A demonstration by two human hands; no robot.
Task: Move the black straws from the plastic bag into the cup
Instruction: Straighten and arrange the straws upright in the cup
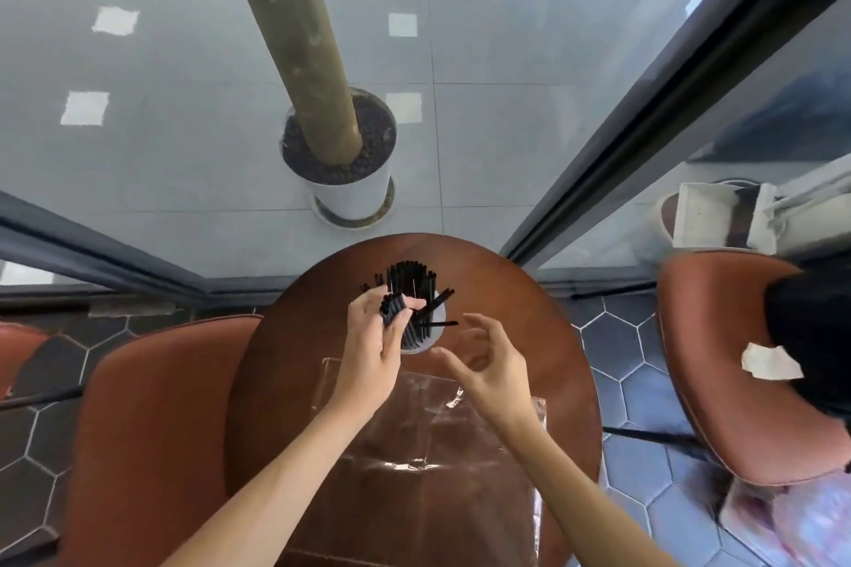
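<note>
Plastic bag (428, 442) flat on table; left hand (373, 336) fingers gripping black straws (393, 308) over cup (421, 336); right hand (488, 359) fingers spread, empty.

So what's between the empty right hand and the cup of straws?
In the head view nothing solid: the open right hand sits just beside the cup, with bare table showing in the gap. One straw pokes sideways from the cup towards it.

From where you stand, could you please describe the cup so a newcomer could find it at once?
Find the round brown table by the window. At its far side, past the flat plastic bag, stands the cup. It is pale and bristles with black straws, unlike anything else there.
</note>
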